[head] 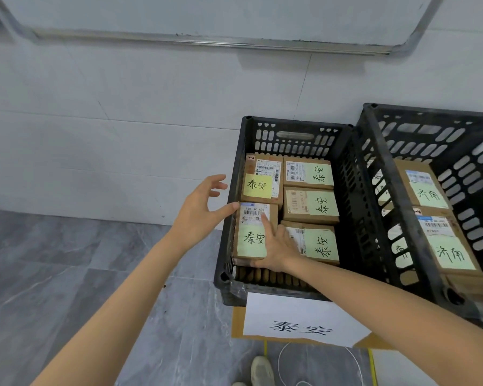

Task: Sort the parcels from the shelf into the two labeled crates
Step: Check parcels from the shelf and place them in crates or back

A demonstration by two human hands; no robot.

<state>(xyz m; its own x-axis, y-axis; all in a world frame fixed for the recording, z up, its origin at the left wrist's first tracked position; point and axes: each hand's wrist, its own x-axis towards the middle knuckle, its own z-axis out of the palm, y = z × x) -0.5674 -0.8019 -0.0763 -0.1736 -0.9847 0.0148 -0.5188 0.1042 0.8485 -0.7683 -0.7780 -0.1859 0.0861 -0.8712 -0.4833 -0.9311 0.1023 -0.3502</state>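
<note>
A black crate stands on the floor with a white paper sign on its front. It holds several brown parcels with green handwritten notes. My right hand lies on the front-left parcel, index finger stretched over its top and thumb against its near edge. My left hand hovers at the crate's left rim with fingers spread, its thumb tip touching that parcel's far-left corner. A second black crate stands against the first on the right. In it lie two parcels whose notes carry different characters.
A white tiled wall rises behind the crates, with a metal frame mounted high on it. Grey marbled floor tiles spread to the left. A shoe and a looped white cable lie at the bottom edge.
</note>
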